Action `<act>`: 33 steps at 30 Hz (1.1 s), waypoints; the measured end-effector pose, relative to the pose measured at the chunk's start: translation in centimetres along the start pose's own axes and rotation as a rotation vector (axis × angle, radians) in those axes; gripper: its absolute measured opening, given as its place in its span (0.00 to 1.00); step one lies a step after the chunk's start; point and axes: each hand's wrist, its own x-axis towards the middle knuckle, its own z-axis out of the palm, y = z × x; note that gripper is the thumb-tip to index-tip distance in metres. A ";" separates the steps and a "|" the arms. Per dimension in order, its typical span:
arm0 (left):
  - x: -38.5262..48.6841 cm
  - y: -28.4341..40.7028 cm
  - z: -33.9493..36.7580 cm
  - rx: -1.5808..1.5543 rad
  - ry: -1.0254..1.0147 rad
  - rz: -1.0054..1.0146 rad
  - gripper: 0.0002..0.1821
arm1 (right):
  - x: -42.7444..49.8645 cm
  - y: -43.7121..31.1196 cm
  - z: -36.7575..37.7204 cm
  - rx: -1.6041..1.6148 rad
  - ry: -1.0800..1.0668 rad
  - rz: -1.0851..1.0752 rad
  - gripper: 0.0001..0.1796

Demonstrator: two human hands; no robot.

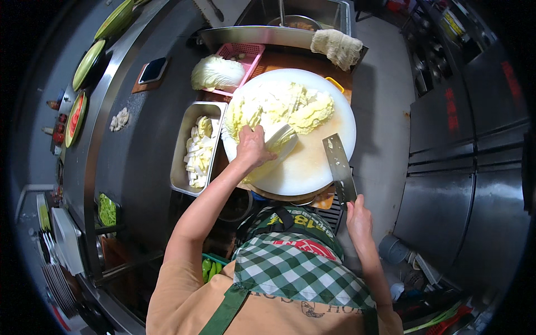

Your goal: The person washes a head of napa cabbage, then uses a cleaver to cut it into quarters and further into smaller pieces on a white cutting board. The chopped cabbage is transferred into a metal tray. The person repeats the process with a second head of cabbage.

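My left hand (pixel 253 146) grips a pale napa cabbage piece (pixel 284 140) with a smooth, curved white side, near the left edge of the round white cutting board (pixel 310 167). The fingertips are partly hidden against the leaves. Loose napa cabbage leaves (pixel 289 102) with frilly yellow edges lie across the far half of the board. My right hand (pixel 359 215) holds a cleaver (pixel 340 167) by its handle at the board's right edge. Its broad blade points away from me, with small white bits stuck to it. A metal pan (pixel 178 167) left of the board holds cut cabbage pieces (pixel 199 155).
A napa cabbage (pixel 217 73) rests on a pink plastic basket (pixel 251 52) beyond the pan. A cloth (pixel 338 47) drapes over the metal ledge behind the board. On the left counter lie a phone (pixel 153 70) and a crumpled white wad (pixel 120 120). Steel cabinets (pixel 439 197) stand at right.
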 end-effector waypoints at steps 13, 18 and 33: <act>-3.0 -3.8 3.1 0.321 0.228 0.868 0.27 | 0.4 0.6 -0.6 0.027 -0.009 -0.057 0.12; -3.0 -5.9 1.3 0.099 0.085 0.630 0.45 | 3.0 -0.1 -4.7 -0.004 -0.036 -0.196 0.10; -3.8 -7.7 1.9 -0.225 0.285 0.425 0.28 | 16.6 -7.7 -11.6 -0.414 -0.413 -0.633 0.11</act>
